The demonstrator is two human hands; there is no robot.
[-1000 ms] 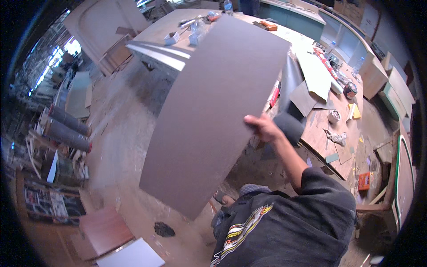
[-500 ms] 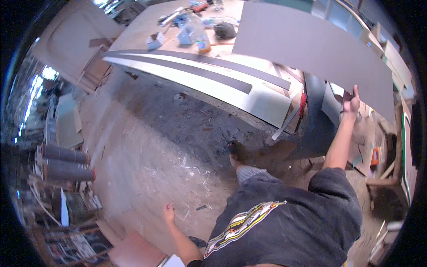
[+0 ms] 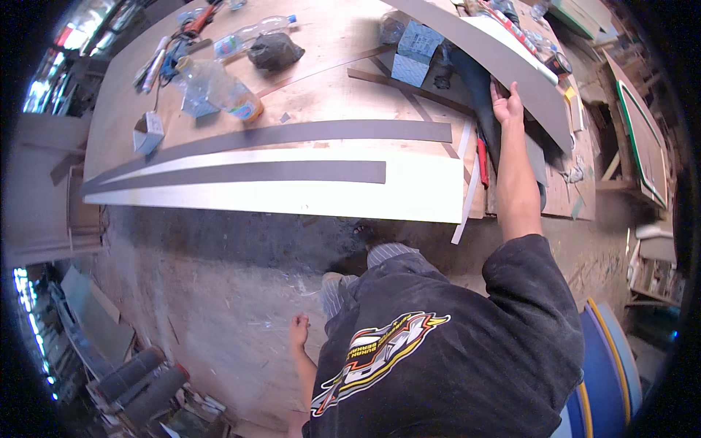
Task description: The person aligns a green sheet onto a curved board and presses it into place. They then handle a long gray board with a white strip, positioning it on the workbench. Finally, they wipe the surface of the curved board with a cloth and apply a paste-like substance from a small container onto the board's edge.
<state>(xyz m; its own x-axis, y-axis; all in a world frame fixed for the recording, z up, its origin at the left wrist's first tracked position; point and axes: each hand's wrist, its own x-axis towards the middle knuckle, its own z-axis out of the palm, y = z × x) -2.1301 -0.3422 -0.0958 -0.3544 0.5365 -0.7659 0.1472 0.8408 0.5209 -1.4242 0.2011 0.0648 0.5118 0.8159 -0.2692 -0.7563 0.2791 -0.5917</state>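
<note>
grey board (image 3: 504,62) gripped by right hand (image 3: 507,108) above cluttered workbench (image 3: 328,80); left hand (image 3: 299,332) hangs open, bottles (image 3: 219,86) nearby.

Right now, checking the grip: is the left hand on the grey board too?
No, only the right hand grips the grey board; the left hand hangs free above the floor.

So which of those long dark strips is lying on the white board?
The shorter dark strip, nearest the person. It lies along the white board with white on both sides. The longer strip rests behind it on the bare plywood table.
</note>
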